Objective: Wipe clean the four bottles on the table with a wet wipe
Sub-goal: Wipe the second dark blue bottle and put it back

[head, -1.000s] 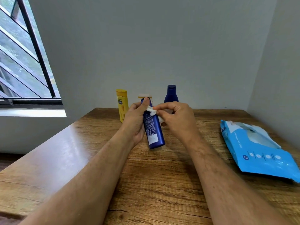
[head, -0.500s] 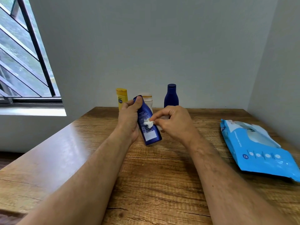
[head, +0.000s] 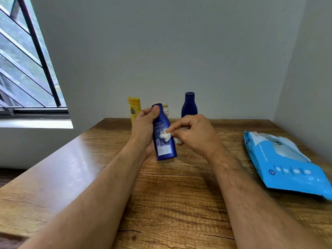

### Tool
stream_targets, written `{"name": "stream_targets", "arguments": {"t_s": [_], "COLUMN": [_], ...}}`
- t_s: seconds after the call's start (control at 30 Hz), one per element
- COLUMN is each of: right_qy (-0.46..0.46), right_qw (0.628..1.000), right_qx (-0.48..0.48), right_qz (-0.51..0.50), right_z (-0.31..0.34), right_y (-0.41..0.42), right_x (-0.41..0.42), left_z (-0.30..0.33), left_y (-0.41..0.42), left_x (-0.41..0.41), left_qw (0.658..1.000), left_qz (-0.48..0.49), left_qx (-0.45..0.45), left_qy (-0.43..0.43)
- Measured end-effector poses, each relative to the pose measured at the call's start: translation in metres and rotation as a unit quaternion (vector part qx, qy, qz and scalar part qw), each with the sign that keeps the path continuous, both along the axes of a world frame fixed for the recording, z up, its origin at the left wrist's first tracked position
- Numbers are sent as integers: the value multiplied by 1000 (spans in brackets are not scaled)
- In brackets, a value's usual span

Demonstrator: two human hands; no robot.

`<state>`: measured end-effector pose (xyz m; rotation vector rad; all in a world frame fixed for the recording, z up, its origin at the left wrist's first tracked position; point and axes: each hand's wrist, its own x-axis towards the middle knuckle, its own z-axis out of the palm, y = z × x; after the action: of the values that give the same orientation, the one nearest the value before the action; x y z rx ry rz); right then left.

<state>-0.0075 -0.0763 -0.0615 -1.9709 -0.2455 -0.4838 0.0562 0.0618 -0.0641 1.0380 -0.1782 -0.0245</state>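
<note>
Above the table (head: 179,203) near its middle, our left hand (head: 143,130) grips the blue bottle (head: 164,137); our right hand (head: 195,133) pinches the wet wipe (head: 165,136) against its label. Wiping is underway; next, probably, we turn it.

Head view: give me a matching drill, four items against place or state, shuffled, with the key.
1. yellow bottle
2. wet wipe
3. wipes pack
4. tall blue bottle

A. lying flat at the table's right side
B. gripped, tilted, in the left hand
C. standing at the far edge, leftmost
D. pinched in the right hand

Pairs: 1-C, 2-D, 3-A, 4-B
</note>
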Motion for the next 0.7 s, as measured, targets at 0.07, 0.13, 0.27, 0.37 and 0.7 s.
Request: {"name": "stream_targets", "arguments": {"t_s": [0.07, 0.13, 0.27, 0.37, 0.7], "right_qy": [37, 57, 66, 49, 16], "right_qw": [997, 994, 996, 999, 999], "right_qx": [-59, -86, -57, -12, 46], "right_qz": [16, 22, 21, 8, -11], "right_z": [-3, -4, -4, -3, 2], "right_y": [3, 3, 1, 4, 1], "right_x": [0, 1, 2, 3, 1], "left_z": [1, 0, -1, -2, 0], "left_y": [7, 10, 11, 5, -4], "left_x": [6, 10, 11, 6, -4], "left_qw": [999, 996, 994, 998, 995], "left_qz": [46, 73, 77, 25, -30], "left_qx": [-26, -43, -64, -44, -50], "left_qy": [11, 27, 50, 47, 78]}}
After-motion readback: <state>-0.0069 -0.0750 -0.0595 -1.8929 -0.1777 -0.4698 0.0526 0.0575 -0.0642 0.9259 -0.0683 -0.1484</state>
